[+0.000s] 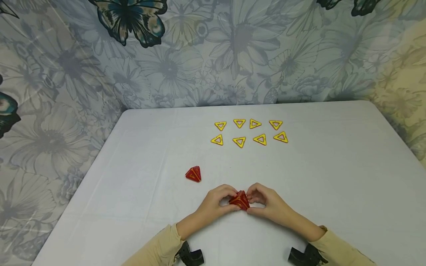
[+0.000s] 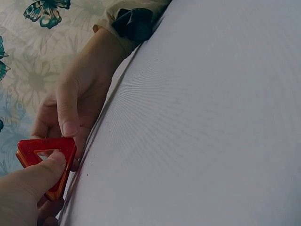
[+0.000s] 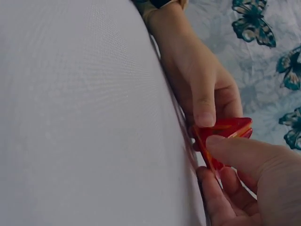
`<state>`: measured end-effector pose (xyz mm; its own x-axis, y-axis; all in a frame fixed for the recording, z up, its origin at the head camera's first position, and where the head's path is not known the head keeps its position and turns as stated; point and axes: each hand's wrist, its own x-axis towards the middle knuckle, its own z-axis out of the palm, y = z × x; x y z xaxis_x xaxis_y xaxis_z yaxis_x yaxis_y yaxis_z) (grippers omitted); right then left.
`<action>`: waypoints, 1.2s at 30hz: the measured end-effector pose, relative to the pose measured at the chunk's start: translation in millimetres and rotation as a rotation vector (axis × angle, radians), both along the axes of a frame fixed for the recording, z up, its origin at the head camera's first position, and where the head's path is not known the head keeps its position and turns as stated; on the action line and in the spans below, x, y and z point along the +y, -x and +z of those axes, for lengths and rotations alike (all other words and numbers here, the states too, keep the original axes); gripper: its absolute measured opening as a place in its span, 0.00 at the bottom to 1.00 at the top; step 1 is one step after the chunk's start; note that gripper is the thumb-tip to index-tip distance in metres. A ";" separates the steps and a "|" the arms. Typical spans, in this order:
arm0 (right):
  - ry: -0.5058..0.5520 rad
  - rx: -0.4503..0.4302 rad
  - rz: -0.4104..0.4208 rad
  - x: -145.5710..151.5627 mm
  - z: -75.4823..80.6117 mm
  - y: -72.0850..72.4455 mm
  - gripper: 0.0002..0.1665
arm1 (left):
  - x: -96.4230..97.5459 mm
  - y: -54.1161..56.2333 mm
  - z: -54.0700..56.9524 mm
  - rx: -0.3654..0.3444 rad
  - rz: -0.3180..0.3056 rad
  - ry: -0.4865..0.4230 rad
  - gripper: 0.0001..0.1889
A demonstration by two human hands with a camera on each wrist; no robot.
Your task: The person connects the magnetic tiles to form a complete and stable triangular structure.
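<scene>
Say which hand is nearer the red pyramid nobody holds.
Left. In the head view, the left hand is below-right of the red pyramid; the right hand is farther right.

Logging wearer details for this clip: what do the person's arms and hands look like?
The left hand and right hand are gloveless. The left sleeve and right sleeve are tan, creased cloth. A black, blocky device shows by each sleeve.
</scene>
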<state>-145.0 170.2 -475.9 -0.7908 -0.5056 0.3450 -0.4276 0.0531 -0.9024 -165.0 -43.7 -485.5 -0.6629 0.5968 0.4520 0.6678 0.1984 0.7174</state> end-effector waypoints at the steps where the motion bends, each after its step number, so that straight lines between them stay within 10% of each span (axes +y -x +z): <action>1: 0.005 -0.006 -0.004 -0.2 -0.2 -0.3 0.19 | 0.0 0.0 0.1 -0.005 0.006 -0.003 0.13; 20: -0.223 0.338 -0.263 -1.3 -4.6 0.3 0.19 | 0.5 1.4 -0.4 0.007 0.043 -0.032 0.08; 36: -0.260 0.308 -0.303 -1.7 -2.2 0.4 0.18 | 0.9 -2.6 4.1 -0.074 0.055 -0.022 0.07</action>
